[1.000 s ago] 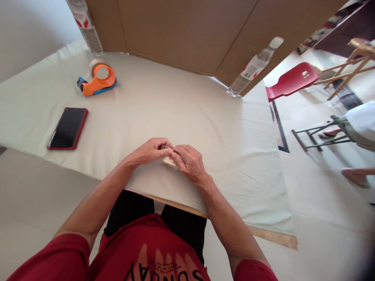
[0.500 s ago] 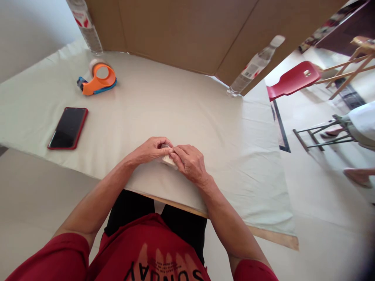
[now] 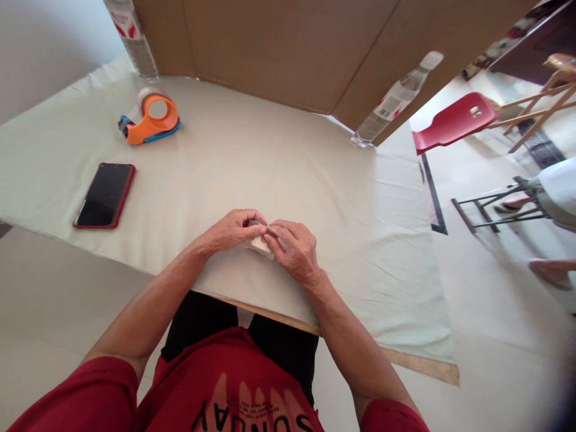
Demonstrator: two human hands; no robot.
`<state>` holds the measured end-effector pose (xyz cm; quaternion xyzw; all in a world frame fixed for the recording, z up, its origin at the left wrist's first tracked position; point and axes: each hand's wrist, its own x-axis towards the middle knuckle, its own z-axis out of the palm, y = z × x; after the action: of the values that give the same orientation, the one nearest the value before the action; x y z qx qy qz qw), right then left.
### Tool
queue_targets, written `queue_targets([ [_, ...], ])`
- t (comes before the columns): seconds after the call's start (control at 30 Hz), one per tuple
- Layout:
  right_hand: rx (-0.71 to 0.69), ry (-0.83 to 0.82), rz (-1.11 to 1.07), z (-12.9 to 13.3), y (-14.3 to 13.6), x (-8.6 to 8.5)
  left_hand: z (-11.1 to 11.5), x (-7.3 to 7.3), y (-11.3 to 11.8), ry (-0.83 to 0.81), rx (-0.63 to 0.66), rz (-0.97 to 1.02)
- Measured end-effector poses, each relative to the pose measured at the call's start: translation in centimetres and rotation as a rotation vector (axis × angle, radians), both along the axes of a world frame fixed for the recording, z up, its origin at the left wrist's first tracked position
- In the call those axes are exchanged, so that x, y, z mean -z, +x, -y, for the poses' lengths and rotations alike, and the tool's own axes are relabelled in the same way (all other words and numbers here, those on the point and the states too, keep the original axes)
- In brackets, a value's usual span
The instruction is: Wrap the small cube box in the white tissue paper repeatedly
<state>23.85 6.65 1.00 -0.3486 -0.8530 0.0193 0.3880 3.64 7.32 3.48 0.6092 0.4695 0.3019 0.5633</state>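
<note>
Near the table's front edge, my left hand (image 3: pixel 237 229) and my right hand (image 3: pixel 294 247) meet over a small pale, boxy object (image 3: pixel 261 245) with a clear, shiny edge. My fingers cover much of it, so its kind cannot be made out. The left thumb and fingers are closed at its upper left side. On its right, the right thumb and forefinger pinch together close to the left thumb tip. Whether a thin piece lies between those fingertips is too small to tell.
A red-cased phone (image 3: pixel 105 196) and an orange tape dispenser (image 3: pixel 155 120) lie on the cloth-covered table (image 3: pixel 252 162) at left. Two water bottles, one left (image 3: pixel 132 42) and one right (image 3: pixel 396 102), stand by a cardboard panel (image 3: pixel 279 48). A red chair (image 3: pixel 454 123) and a seated person (image 3: pixel 558 192) are at right.
My right fingers have shifted slightly and bent more, opening a small gap between thumb and forefinger. The pale object and my left hand stay nearly in place.
</note>
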Motion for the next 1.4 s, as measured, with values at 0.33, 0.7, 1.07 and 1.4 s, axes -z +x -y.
queue_targets([
  [0.33, -0.045, -0.092, -0.103, 0.0, 0.3, -0.9, 0.1, -0.3, 0.1, 0.022, 0.007, -0.059],
  [0.7, -0.010, -0.421, -0.444, -1.1, 1.0, -0.8, -0.1, 0.4, 0.0, 0.025, -0.055, -0.001],
  [1.07, -0.030, -0.545, -0.379, -1.5, 1.5, -0.6, 0.1, 0.3, 0.3, 0.067, -0.081, -0.001],
  [1.4, -0.010, -0.266, -0.164, -0.1, -0.5, -0.3, 0.1, 0.5, 0.4, 0.065, -0.091, 0.013],
])
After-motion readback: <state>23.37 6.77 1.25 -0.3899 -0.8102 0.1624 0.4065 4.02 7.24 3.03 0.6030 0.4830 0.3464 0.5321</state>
